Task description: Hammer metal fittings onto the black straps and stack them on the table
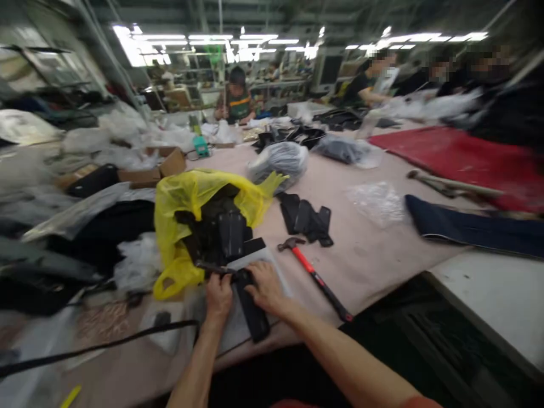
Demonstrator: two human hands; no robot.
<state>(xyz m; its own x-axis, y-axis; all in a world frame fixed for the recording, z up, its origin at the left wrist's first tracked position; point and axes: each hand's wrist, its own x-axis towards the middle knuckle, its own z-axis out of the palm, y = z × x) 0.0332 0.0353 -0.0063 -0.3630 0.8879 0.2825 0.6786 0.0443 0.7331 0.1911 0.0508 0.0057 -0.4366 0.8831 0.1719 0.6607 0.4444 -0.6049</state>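
Note:
My left hand (218, 297) and my right hand (266, 288) are close together at the near edge of the table, both closed on a long black strap piece (254, 314) that lies on a grey pad (259, 262). The left hand pinches its upper end, and the right hand presses its fingers on the piece from the right. Just behind them a yellow plastic bag (187, 198) holds a heap of black parts (221, 229). A hammer with a red and black handle (317, 277) lies on the table to the right of my right hand.
Loose black pieces (306, 218) lie past the hammer. Clear plastic bags (374, 201), a grey filled bag (278, 158), cardboard boxes (148, 173) and a red mat (463, 158) are spread over the pink table (361, 255). Other people work at the far end.

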